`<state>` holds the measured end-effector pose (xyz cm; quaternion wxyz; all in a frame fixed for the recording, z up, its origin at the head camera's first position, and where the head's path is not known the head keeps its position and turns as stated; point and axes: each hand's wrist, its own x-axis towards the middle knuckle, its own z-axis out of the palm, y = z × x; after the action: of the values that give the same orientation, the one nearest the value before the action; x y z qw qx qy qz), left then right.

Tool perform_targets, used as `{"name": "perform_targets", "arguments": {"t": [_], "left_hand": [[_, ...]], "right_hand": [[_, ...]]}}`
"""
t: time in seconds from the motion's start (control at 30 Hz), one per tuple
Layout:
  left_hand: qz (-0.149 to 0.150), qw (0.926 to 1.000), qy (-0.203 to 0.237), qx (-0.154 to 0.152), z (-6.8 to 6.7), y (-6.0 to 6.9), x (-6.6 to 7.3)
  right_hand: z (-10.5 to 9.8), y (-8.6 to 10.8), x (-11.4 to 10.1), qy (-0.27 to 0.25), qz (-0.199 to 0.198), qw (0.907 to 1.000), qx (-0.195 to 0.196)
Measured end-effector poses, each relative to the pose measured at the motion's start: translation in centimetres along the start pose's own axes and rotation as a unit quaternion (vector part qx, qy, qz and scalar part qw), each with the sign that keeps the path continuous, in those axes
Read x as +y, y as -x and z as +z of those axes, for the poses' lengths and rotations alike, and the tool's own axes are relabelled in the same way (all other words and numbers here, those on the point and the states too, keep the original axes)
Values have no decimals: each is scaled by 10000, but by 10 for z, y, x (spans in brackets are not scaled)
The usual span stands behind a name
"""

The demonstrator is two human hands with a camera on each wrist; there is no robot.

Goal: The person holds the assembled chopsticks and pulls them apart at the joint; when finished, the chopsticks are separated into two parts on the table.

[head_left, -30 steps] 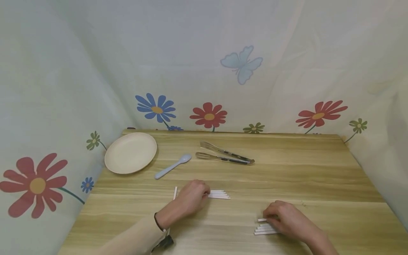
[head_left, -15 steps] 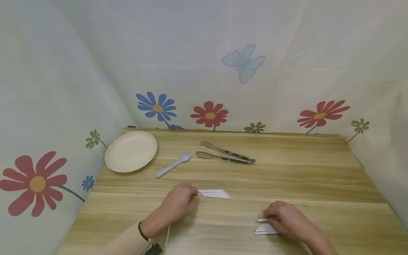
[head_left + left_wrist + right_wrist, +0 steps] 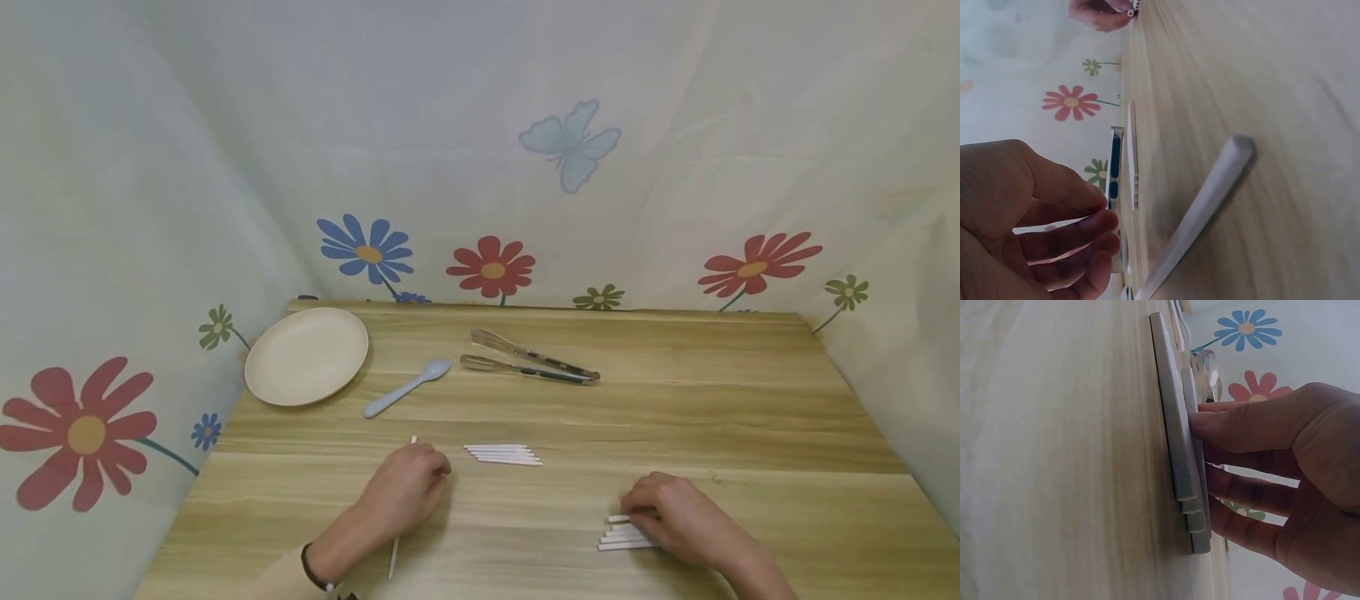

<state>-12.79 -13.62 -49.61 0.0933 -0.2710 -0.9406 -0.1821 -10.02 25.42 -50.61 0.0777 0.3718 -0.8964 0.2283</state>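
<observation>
My left hand [image 3: 405,487] is just above a single long white stick [image 3: 414,439] on the table, which it partly covers in the head view. In the left wrist view its fingers [image 3: 1079,237] are loosely bent with nothing between them, and the stick [image 3: 1197,219] shows its square end. To its right lies a row of several white sticks [image 3: 502,455], side by side. My right hand [image 3: 682,517] is at another group of white sticks [image 3: 622,546], covering their right ends. Its thumb and fingers pinch one of those sticks [image 3: 1190,394] in the right wrist view.
A round cream plate [image 3: 306,358] stands at the table's far left. Beside it lies a pale blue spoon [image 3: 408,387], and further right a pair of metal tongs [image 3: 536,358] with dark handles. A flower-printed curtain [image 3: 420,150] surrounds the wooden table [image 3: 712,400].
My left hand has moved left and toward me, away from the middle row of sticks, which now shows in full. My right hand stays in place on its sticks.
</observation>
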Motion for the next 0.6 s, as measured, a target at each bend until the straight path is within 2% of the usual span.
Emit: {"name": "perform_targets", "arguments": {"t": [0.23, 0.6], "left_hand": [[-193, 9997, 122, 98, -5, 11, -1], [-761, 9964, 294, 220, -9, 24, 2]], "right_hand": [[-1, -1, -1, 25, 110, 9999, -58], [-3, -1, -1, 32, 262, 9995, -183]]}}
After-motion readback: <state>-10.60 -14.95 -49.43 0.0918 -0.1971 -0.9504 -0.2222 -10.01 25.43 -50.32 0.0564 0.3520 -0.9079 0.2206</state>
